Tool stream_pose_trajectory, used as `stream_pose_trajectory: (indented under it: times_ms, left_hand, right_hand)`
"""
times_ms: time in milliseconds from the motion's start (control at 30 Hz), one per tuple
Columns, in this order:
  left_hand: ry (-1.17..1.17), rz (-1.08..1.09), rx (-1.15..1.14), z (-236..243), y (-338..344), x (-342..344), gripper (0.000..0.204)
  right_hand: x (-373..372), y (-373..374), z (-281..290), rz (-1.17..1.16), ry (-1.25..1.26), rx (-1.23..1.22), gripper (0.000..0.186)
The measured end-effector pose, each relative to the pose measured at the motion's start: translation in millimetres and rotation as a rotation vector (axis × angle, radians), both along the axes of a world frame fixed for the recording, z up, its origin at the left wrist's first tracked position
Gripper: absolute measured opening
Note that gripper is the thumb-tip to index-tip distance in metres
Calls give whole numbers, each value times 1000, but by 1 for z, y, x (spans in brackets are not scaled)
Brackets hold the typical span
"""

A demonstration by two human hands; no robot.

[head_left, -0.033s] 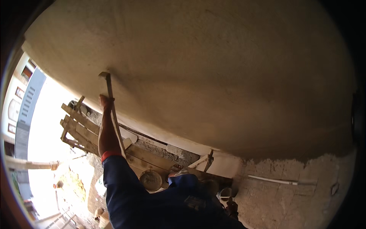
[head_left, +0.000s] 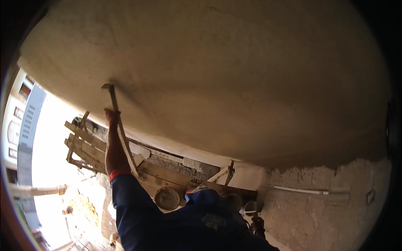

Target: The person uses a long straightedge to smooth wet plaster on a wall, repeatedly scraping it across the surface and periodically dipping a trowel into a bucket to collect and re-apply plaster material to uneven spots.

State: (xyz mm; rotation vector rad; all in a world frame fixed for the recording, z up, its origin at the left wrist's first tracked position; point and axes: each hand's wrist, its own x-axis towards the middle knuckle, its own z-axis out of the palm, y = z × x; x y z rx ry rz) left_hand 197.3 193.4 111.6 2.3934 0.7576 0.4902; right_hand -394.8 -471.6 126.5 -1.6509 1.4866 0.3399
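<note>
My left arm reaches up and forward to a large plastered wall (head_left: 226,79). Its hand (head_left: 112,116) is closed around a long, narrow straightedge (head_left: 127,146), which stands tilted. The straightedge's upper end is at the wall and casts a shadow there; its lower end is down by the planks. Low at the right, my right hand (head_left: 258,224) is in shade beside a small bucket (head_left: 250,208). The fingers look curled, and what they hold is too dark to make out.
Wooden scaffold planks (head_left: 161,175) run below me, with a round mortar pan (head_left: 166,198) on them. A trestle end (head_left: 86,144) juts out at the left. Bare, unplastered wall (head_left: 301,217) at lower right carries a white pipe (head_left: 300,190). Bright open ground lies left.
The whole view has shifted slightly. My left hand and the straightedge appear a little lower and farther left; my right hand appears slightly farther right. The grip on the straightedge is unchanged.
</note>
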Motion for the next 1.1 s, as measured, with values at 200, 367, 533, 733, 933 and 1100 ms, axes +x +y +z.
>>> stream_pose_trajectory:
  times_ms: [200,367,533,733,933,1100]
  left_hand:
    - [69,-24,-10,-18,-35,1,59]
    - [64,-1,-49,-41,3,3,92]
    - [-53,187,573,-61,72,22,120]
    - [-82,134,-7,-64,-106,-117,80]
    - [732,-58,-860,-207,-182,-355,53]
    - [937,287,-784,-224,-236,-519,39]
  right_hand:
    - [-46,-38,-32,-157,-42,85,16]
    - [4,-15,16,-253,-25,146,19]
    - [-41,-26,-100,343,-99,-61,26]
    - [-14,-42,-62,413,49,47,24]
    - [22,-68,-62,217,77,235,22]
    - [34,-116,-73,636,-23,218,18]
